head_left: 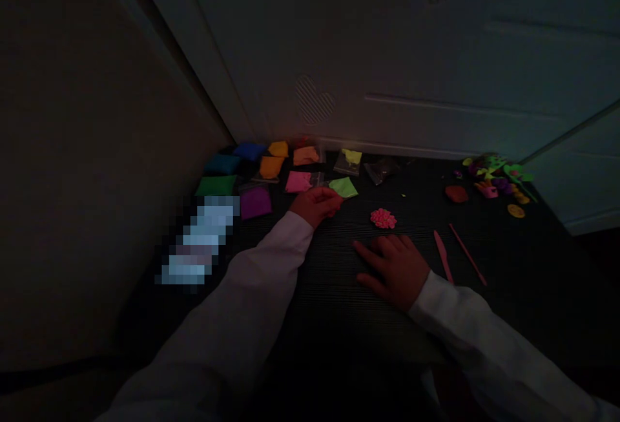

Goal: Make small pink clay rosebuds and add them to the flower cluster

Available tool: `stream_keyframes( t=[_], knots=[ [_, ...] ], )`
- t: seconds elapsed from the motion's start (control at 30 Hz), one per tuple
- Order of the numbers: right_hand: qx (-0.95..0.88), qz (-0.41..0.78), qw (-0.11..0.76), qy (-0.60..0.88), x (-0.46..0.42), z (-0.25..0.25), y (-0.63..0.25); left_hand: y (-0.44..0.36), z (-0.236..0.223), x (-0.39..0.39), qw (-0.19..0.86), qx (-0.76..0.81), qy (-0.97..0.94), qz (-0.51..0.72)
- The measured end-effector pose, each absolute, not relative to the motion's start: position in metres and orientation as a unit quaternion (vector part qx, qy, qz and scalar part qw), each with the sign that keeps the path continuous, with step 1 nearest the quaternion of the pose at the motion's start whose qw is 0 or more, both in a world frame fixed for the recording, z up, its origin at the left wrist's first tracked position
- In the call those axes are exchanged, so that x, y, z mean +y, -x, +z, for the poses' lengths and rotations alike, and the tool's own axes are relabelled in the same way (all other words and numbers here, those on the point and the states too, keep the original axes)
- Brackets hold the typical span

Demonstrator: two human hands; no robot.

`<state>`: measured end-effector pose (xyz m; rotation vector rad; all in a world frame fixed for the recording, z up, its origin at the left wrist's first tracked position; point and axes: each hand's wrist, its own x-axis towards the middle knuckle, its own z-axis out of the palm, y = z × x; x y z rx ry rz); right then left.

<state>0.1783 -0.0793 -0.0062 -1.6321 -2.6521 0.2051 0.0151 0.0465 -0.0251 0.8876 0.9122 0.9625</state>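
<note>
In the dim head view, my left hand [317,206] is closed in a pinch at the near edge of a packet of light green clay [344,187]. The exact grip is hard to make out in the dark. Fingers apart, my right hand [394,269] rests on the dark table with nothing in it. Just beyond it lies a pink flower-like clay piece [383,218] with many small petals. A pink plastic knife [442,255] and a thin pink stick [467,254] lie to the right of that hand.
Clay packets line the back left, including pink [298,181], orange [272,167], purple [256,202] and green [216,185]. A blurred bright screen [198,241] lies at left. Small colourful clay figures [501,179] and a reddish lump [456,194] sit back right. A white panel [411,73] borders the table's far edge.
</note>
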Motion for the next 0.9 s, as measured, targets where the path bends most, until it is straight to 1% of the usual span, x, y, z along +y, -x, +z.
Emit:
stream_keyframes(
  t=[0.07,0.2,0.33,0.43,0.57,0.7,0.83,0.9],
  knots=[
    [-0.862,0.077,0.008,0.501,-0.0800,-0.0061,-0.1781,-0.0151,-0.0250,0.0465,0.698,0.410,-0.398,0.432],
    [-0.843,0.064,0.011,0.534,-0.0808,-0.0055,-0.1778,-0.0149,-0.0244,0.0462,0.699,0.408,-0.398,0.432],
    [-0.861,0.079,0.003,0.503,-0.0799,-0.0050,-0.1770,-0.0147,-0.0249,0.0457,0.698,0.406,-0.398,0.436],
    [-0.840,0.061,0.005,0.539,-0.0793,-0.0060,-0.1767,-0.0145,-0.0257,0.0462,0.699,0.405,-0.398,0.435],
    [-0.860,0.071,0.002,0.506,-0.0800,-0.0073,-0.1761,-0.0143,-0.0264,0.0471,0.703,0.400,-0.401,0.431],
    [-0.834,0.049,0.008,0.550,-0.0805,-0.0071,-0.1754,-0.0142,-0.0267,0.0472,0.702,0.399,-0.402,0.431],
    [-0.866,0.070,0.005,0.495,-0.0812,-0.0054,-0.1744,-0.0140,-0.0259,0.0465,0.701,0.400,-0.402,0.431],
    [-0.859,0.061,0.005,0.509,-0.0810,-0.0054,-0.1745,-0.0139,-0.0251,0.0461,0.701,0.401,-0.403,0.430]
  ],
)
